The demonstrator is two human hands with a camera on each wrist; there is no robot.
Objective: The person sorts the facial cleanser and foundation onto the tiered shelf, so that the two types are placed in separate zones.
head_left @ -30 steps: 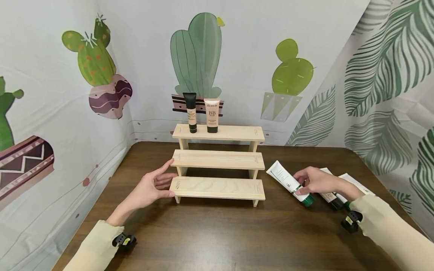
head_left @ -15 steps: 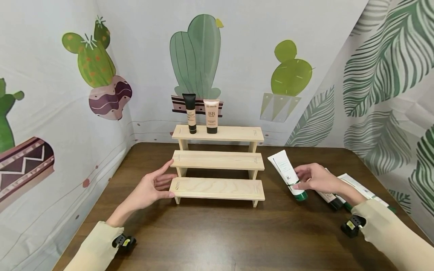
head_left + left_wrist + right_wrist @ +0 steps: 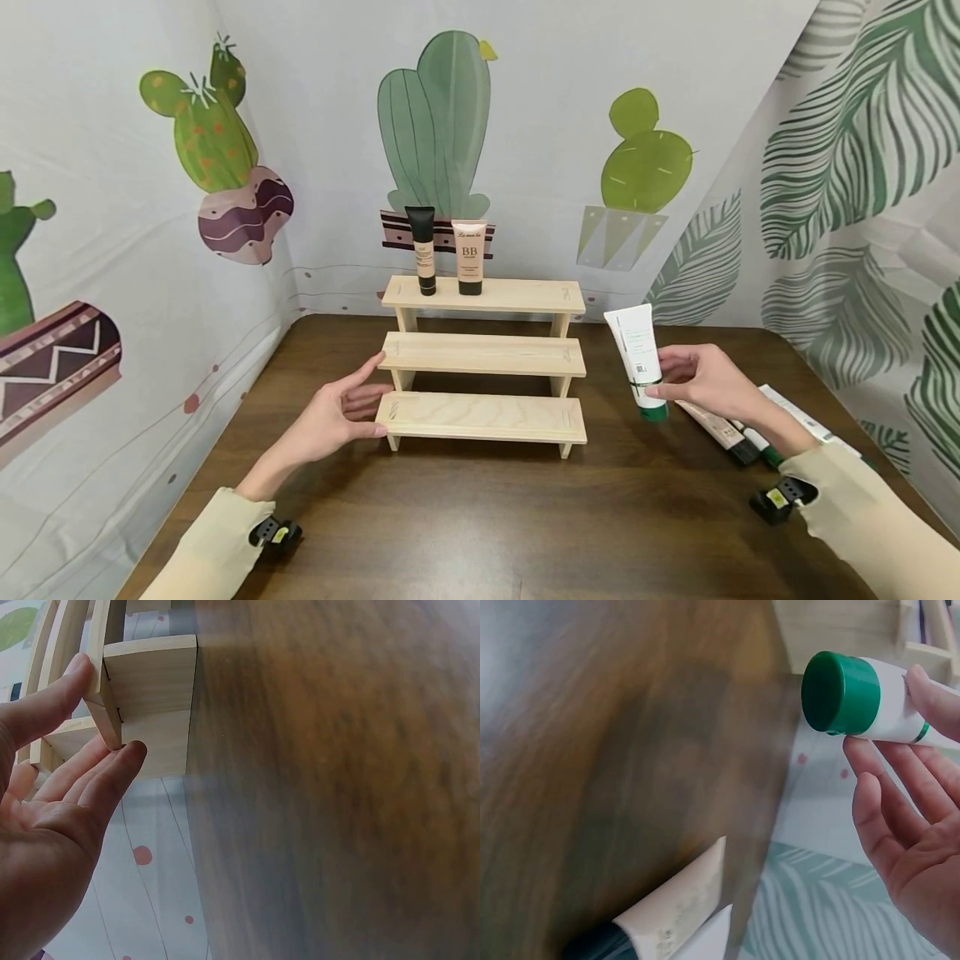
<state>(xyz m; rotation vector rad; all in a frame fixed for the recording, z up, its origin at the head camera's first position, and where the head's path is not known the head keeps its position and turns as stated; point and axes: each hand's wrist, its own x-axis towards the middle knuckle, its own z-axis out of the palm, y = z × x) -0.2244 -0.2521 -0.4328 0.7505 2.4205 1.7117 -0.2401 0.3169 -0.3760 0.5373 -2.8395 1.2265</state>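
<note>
Indoor tabletop setting, exact room unclear, wrinkled cactus-and-leaf-print backdrop point(image 3: 540, 142), brown wood-grain table point(image 3: 480, 517)

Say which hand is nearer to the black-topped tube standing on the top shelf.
Left. The left hand holds the wooden stand, below and left of the black-topped tube. The right hand, holding a white tube, is farther, beyond the stand's right end.
</note>
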